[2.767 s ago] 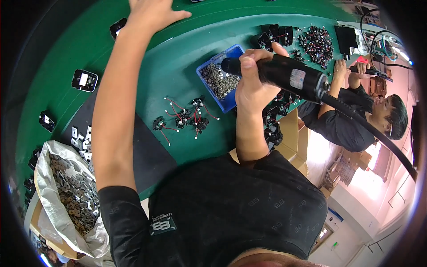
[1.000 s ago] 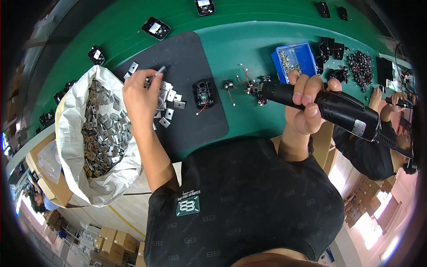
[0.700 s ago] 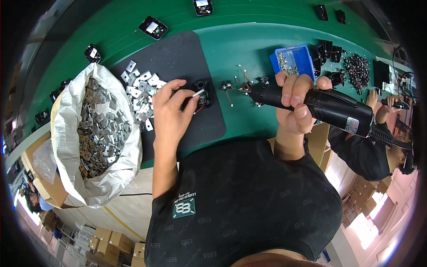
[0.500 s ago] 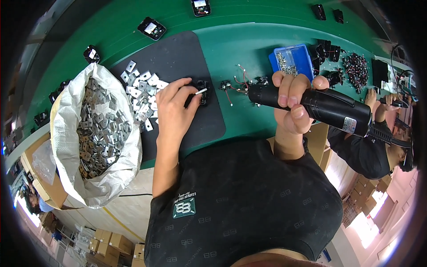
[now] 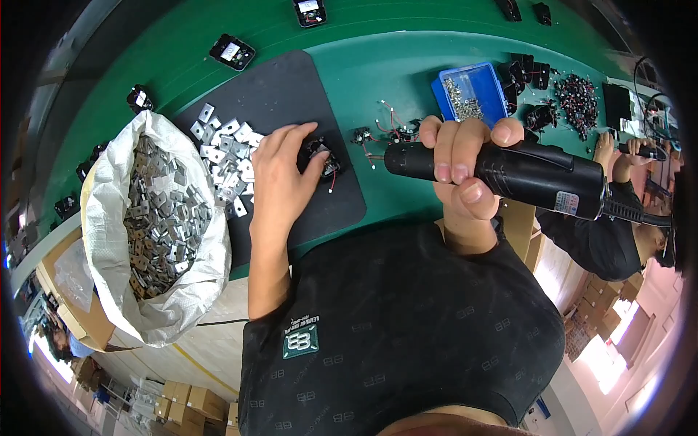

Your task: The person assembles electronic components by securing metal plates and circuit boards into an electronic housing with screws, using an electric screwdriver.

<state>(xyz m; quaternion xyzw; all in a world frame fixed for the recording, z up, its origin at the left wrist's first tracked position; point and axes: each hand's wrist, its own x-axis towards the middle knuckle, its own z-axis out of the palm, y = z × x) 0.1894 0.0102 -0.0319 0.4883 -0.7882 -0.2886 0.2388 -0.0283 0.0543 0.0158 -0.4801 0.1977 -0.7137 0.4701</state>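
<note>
The black housing (image 5: 323, 161) lies on the dark mat (image 5: 302, 91), near the mat's right edge, on the green table (image 5: 378, 69). A short red wire with a white connector extends from its lower side.

Left hand (image 5: 280, 174): positioned at the left side of the black housing. The grip is partly open, with the thumb at the housing and the fingers curved above it. Whether the grip clamps the housing, or has a smaller part between the fingers, cannot be told.

Right hand (image 5: 467, 171): the grip is closed around the power screwdriver (image 5: 542, 174), fingers over the top of the barrel and thumb on the near side. The tool lies roughly level, its bit (image 5: 375, 156) pointing left toward the housing and apart from it. The cord (image 5: 640, 216) leaves the rear end.

Metal plates (image 5: 231, 156) lie in a loose pile on the mat, left of the left hand. A white sack (image 5: 109, 225), filled with similar parts, stands open beside the mat. Small wired assemblies (image 5: 396, 136) lie on the table beyond the bit. The blue bin (image 5: 491, 89), farther right, contains small metal screws (image 5: 463, 105).
</note>
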